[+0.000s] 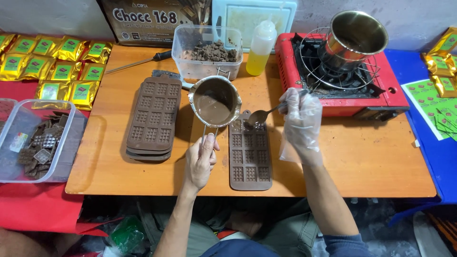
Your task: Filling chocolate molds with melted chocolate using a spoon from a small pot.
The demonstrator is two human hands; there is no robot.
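My left hand [202, 159] grips the wire handle of a small metal pot [215, 101] with melted chocolate in it, held just above the table. My right hand [301, 120], in a loose clear plastic glove, holds a metal spoon [260, 115] whose bowl rests over the top end of a brown chocolate-bar mould [250, 154]. That mould lies flat on the wooden table [362, 166] right of the pot handle.
A stack of brown moulds [154, 119] lies to the left. Behind are a clear tub of chocolate chunks [208, 47], a squeeze bottle of yellow liquid [261, 45], a red gas stove [342, 76] carrying a steel pot [354, 38], gold packets [57, 64] and a tub of chocolate pieces [35, 140].
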